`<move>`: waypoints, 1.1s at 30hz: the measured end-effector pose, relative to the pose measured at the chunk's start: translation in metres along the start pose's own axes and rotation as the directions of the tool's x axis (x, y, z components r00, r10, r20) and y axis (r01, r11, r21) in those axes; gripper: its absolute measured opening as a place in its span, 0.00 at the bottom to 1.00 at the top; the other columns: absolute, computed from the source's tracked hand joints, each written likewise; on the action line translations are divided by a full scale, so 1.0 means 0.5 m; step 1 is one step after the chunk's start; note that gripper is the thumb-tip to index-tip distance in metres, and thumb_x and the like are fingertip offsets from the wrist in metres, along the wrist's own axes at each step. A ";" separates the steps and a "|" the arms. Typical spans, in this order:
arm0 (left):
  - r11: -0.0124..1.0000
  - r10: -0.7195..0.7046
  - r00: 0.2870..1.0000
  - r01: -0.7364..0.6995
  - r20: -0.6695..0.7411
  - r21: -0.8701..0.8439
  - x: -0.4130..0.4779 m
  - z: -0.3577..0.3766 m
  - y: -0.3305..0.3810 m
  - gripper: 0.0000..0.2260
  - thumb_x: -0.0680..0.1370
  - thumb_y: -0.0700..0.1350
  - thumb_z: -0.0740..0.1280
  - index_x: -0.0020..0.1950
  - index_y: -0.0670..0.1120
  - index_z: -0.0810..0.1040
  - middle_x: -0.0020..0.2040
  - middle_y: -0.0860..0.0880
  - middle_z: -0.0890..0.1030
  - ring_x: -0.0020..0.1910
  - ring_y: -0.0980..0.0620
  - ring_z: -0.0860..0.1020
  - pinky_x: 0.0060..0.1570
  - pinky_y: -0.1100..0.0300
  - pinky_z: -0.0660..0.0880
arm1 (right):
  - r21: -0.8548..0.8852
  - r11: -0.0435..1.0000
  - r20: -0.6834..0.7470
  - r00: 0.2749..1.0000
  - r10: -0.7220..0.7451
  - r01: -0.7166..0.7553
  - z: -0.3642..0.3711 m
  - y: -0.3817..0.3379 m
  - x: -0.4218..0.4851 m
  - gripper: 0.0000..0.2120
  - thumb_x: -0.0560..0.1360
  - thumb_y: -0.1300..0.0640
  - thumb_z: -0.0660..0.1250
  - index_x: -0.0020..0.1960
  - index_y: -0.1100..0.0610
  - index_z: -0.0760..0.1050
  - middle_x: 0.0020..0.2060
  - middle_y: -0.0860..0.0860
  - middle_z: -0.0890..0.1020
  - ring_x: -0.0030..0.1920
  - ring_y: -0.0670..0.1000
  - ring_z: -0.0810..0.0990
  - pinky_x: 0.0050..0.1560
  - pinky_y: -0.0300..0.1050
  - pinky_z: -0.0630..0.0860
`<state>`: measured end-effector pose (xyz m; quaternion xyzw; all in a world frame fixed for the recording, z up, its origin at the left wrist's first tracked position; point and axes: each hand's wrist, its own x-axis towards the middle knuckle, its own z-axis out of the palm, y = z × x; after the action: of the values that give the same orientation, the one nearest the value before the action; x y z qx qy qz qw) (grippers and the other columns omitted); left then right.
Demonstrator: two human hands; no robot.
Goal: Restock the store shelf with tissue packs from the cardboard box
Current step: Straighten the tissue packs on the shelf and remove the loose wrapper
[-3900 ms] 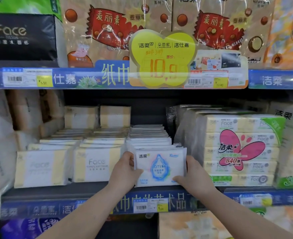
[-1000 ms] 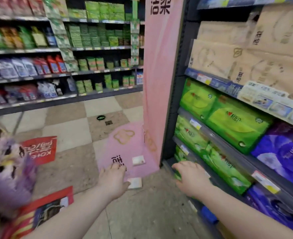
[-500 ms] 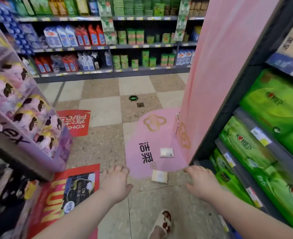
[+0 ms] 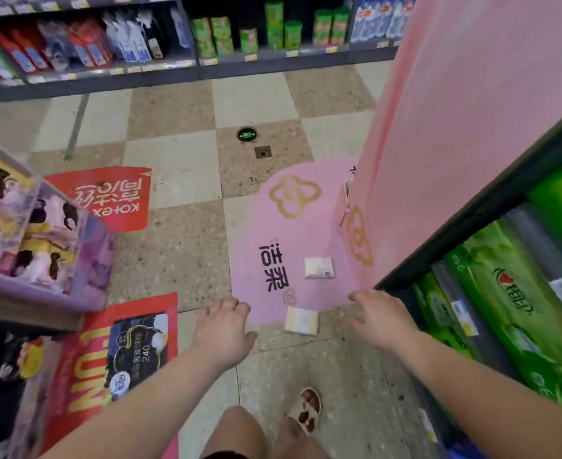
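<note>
Lying on the floor (image 4: 173,256), the near pack (image 4: 302,320) was seen at the sticker (image 4: 309,233) edge, the far pack (image 4: 318,267) on it. The left hand (image 4: 221,329) and right hand (image 4: 380,318) were held empty, fingers relaxed. The near pack could be trodden on by the sandal (image 4: 306,409) close behind.

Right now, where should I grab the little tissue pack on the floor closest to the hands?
Probably pinch the nearer tissue pack across two opposite edges, coming straight down from above. It lies flat on the floor at the rim of the pink sticker, so only its top and thin sides show. The left hand and right hand hover open either side.
</note>
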<state>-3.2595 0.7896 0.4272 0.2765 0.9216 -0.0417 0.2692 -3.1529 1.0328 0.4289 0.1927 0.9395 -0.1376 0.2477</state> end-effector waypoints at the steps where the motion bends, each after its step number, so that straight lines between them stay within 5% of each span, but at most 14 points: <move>1: 1.000 0.004 1.000 -0.004 0.015 -0.004 0.022 0.000 0.001 0.23 0.78 0.56 0.60 0.71 0.49 0.65 0.70 0.49 0.66 0.71 0.46 0.62 0.68 0.51 0.60 | 0.000 1.000 0.010 1.000 0.001 -0.001 -0.002 0.006 0.023 0.24 0.78 0.48 0.58 0.73 0.50 0.62 0.70 0.50 0.69 0.68 0.54 0.68 0.67 0.47 0.64; 18: 0.993 0.085 0.978 -0.068 0.192 -0.093 0.430 0.112 -0.057 0.18 0.78 0.53 0.58 0.67 0.50 0.70 0.65 0.52 0.71 0.66 0.49 0.69 0.62 0.54 0.64 | 0.024 0.991 0.160 0.979 0.123 -0.129 0.045 0.044 0.412 0.19 0.77 0.51 0.59 0.67 0.52 0.68 0.63 0.52 0.75 0.62 0.54 0.73 0.58 0.47 0.71; 33: 0.971 -0.030 0.943 0.106 0.332 -0.213 0.780 0.516 0.017 0.21 0.77 0.53 0.61 0.68 0.48 0.68 0.65 0.49 0.72 0.62 0.48 0.72 0.59 0.54 0.69 | 0.074 0.986 0.272 0.954 0.127 -0.152 0.378 0.221 0.878 0.21 0.78 0.52 0.60 0.70 0.54 0.67 0.67 0.55 0.72 0.65 0.57 0.72 0.65 0.53 0.70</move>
<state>-3.4067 0.9287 0.0057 0.2009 0.8719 0.0098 0.4464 -3.3800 1.1932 0.0245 0.2498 0.8741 -0.1886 0.3715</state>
